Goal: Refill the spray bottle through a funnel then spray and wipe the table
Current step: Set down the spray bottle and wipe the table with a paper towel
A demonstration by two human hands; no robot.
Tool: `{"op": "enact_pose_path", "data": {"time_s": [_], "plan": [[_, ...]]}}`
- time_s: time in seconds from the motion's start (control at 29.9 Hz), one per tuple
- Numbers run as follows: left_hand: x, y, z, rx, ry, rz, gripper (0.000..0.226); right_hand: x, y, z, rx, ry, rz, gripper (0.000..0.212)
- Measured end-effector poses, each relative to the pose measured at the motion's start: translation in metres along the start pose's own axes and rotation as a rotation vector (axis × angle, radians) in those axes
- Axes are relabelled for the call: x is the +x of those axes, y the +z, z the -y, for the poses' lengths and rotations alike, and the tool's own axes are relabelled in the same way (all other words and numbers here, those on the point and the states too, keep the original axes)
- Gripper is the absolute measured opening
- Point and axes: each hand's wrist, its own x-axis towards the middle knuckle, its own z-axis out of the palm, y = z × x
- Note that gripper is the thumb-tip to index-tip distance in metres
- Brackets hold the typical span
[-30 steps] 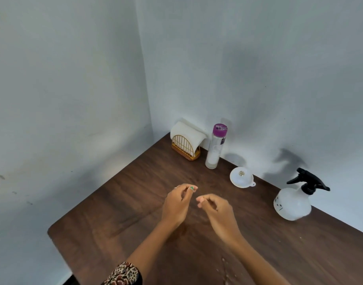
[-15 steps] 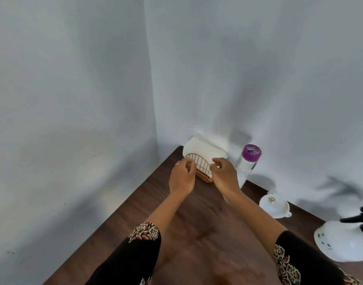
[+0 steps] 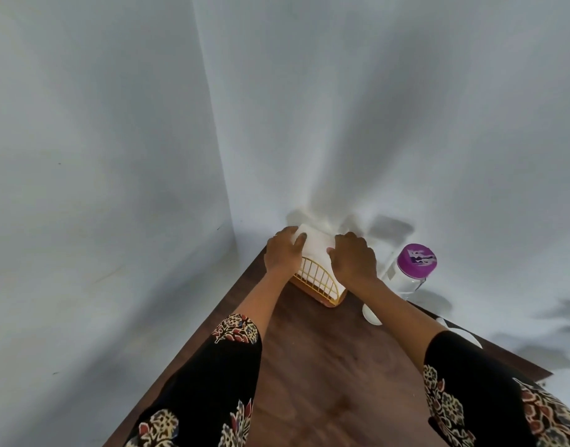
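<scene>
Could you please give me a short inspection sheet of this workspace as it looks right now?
Surface: dark wooden table in a wall corner.
Job's things: white napkins in a wire holder; bottle with purple cap, upright; white funnel, partly hidden by the right arm.
Clutter: nothing seen.
Grippers: left hand and right hand both rest on the napkins, fingers curled over them.
Cables: nothing seen.
Surroundings: plain pale walls.
</scene>
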Motion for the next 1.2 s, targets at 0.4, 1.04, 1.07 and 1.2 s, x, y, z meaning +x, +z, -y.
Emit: {"op": "enact_pose_path", "data": {"time_s": [0.4, 1.04, 1.07, 1.2], "plan": [[0.003, -0.004, 0.013, -0.309, -0.107, 0.086, 0.052, 0.006, -0.005, 0.002, 0.133, -0.076, -0.348, 0.019], [-0.202, -0.051, -0.056, -0.919, -0.157, 0.451, 0.042, -0.177, -0.101, -0.032, 1.454, 0.452, -0.063, 0.016], [-0.211, -0.048, -0.055, -0.925, -0.187, 0.456, 0.044, -0.189, -0.097, -0.037, 1.463, 0.490, -0.061, 0.017], [-0.255, -0.039, -0.062, -0.836, -0.253, 0.382, 0.039, -0.252, -0.091, -0.062, 1.498, 0.642, -0.117, 0.011]]}}
